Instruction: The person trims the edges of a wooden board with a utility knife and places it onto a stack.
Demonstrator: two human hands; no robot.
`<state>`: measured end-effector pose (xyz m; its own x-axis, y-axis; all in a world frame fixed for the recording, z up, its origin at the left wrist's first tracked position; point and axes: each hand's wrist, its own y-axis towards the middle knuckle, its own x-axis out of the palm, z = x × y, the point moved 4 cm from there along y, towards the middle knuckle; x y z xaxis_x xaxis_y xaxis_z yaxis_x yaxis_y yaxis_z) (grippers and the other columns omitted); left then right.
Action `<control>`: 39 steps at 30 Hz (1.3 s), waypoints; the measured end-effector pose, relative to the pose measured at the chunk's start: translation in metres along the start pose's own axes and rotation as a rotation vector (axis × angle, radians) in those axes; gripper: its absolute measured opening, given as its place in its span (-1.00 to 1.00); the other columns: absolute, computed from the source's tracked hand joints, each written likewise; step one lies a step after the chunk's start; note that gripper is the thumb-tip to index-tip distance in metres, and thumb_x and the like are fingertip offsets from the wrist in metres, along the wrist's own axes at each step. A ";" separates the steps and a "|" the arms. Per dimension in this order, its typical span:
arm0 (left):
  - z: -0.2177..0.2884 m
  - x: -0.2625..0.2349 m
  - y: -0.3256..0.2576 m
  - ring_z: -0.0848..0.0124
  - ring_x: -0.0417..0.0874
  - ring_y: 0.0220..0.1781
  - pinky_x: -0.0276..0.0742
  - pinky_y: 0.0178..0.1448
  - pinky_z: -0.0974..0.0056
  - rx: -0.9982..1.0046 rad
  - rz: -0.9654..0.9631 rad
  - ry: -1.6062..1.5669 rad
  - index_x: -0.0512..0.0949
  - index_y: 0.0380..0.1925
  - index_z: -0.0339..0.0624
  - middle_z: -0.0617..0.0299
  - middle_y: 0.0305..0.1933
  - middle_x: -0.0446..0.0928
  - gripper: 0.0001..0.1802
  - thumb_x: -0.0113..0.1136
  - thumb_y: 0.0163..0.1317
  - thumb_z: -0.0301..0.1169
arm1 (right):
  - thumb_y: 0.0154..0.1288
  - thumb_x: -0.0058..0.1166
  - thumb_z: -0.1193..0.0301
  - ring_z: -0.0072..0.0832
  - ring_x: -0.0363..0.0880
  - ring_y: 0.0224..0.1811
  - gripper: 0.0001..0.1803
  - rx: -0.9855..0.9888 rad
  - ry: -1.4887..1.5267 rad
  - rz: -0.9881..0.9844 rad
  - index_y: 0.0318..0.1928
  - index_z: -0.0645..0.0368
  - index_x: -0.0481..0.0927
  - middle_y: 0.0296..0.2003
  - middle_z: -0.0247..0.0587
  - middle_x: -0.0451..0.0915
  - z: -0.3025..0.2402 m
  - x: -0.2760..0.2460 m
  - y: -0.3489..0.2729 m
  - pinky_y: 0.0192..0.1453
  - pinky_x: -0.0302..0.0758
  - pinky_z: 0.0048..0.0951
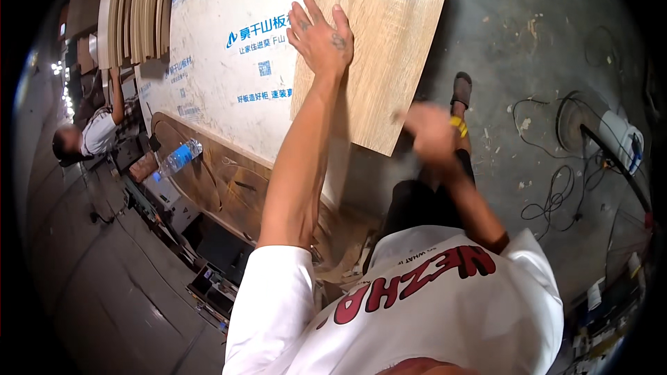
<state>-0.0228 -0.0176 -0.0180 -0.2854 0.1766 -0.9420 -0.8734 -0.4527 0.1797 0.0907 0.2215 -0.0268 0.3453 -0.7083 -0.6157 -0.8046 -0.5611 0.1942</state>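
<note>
My left hand (321, 38) lies on a light wood-grain board (379, 48), palm down near its left edge with the fingers stretched out. The board rests over a white printed sheet panel (215, 35) and juts out past it to the right. Beside the board's near right corner is my right hand (432, 128), smeared by motion. Whether it touches the edge or holds anything cannot be made out. Something yellow (458, 125) shows just right of that hand.
A brown wooden bench top (233, 184) with a water bottle (178, 160) adjoins the panel. Stacked boards (135, 10) stand far left, with another person (101, 128) beside them. On the floor at right lie loose cables (556, 198) and a round-based stand (573, 125).
</note>
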 end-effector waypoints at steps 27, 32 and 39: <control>0.007 -0.004 0.007 0.00 -0.01 0.54 -0.21 0.54 -0.07 -0.083 -0.112 0.093 0.13 0.41 -0.29 -0.17 0.48 0.07 -0.31 -0.09 0.41 -0.10 | 0.17 -0.19 0.60 -0.11 0.64 -0.05 -0.51 -0.008 -0.356 0.270 0.07 -0.02 0.59 -0.10 -0.04 0.66 0.248 -0.186 0.358 0.02 0.55 -0.24; 0.009 -0.004 0.011 -0.03 0.01 0.54 -0.20 0.53 -0.11 -0.068 -0.081 0.085 0.14 0.41 -0.26 -0.20 0.48 0.07 -0.27 -0.09 0.37 -0.05 | 0.01 -0.10 0.62 -0.10 0.58 -0.25 -0.58 -0.126 -0.193 0.241 -0.13 0.09 0.69 -0.34 -0.06 0.61 0.125 -0.112 0.198 -0.16 0.48 -0.15; -0.002 -0.011 -0.006 -0.04 -0.09 0.57 -0.30 0.53 -0.17 -0.019 -0.058 0.126 0.13 0.43 -0.25 -0.23 0.52 -0.03 -0.18 -0.05 0.34 0.07 | 0.13 0.00 0.47 -0.21 0.54 -0.23 -0.54 -0.264 0.199 -0.533 0.08 -0.08 0.58 -0.31 -0.17 0.55 -0.090 0.017 -0.120 -0.15 0.39 -0.14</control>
<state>-0.0134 -0.0187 -0.0091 -0.1815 0.0929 -0.9790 -0.8790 -0.4617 0.1192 0.2364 0.2389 0.0080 0.7703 -0.3539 -0.5305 -0.3594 -0.9281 0.0972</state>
